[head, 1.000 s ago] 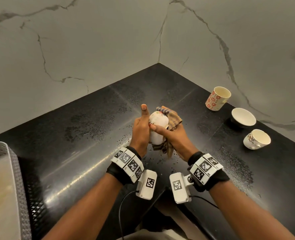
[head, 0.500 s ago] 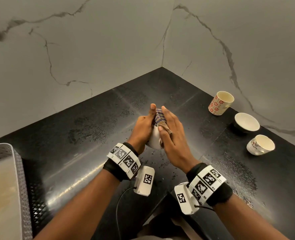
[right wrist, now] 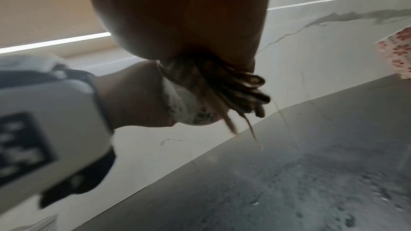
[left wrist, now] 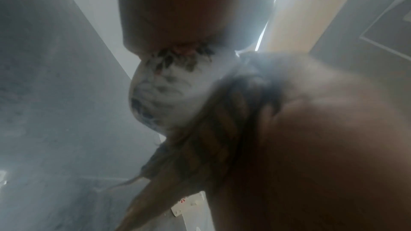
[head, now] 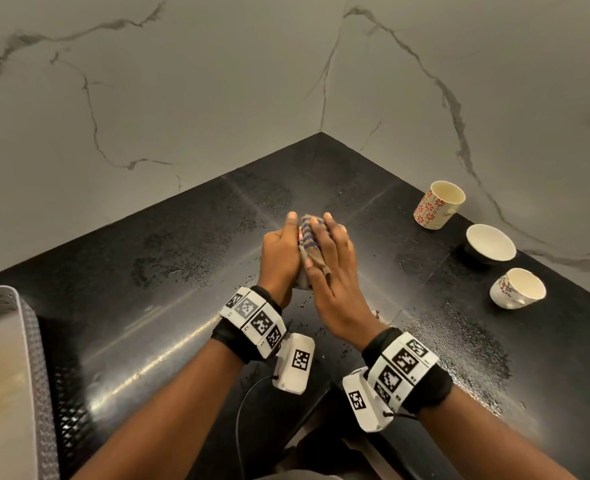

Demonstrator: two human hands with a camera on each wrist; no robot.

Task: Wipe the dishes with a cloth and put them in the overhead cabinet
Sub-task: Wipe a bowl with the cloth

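Cup point(head: 301, 284) sits squeezed between both palms above the wet black counter point(head: 169, 317), mostly hidden. The left hand point(head: 279, 259) wraps its left side, while the right hand point(head: 335, 271) presses the striped cloth point(head: 309, 242) over it with straight fingers. Far right stand two cups point(head: 439, 209) and a bowl point(head: 491, 242).
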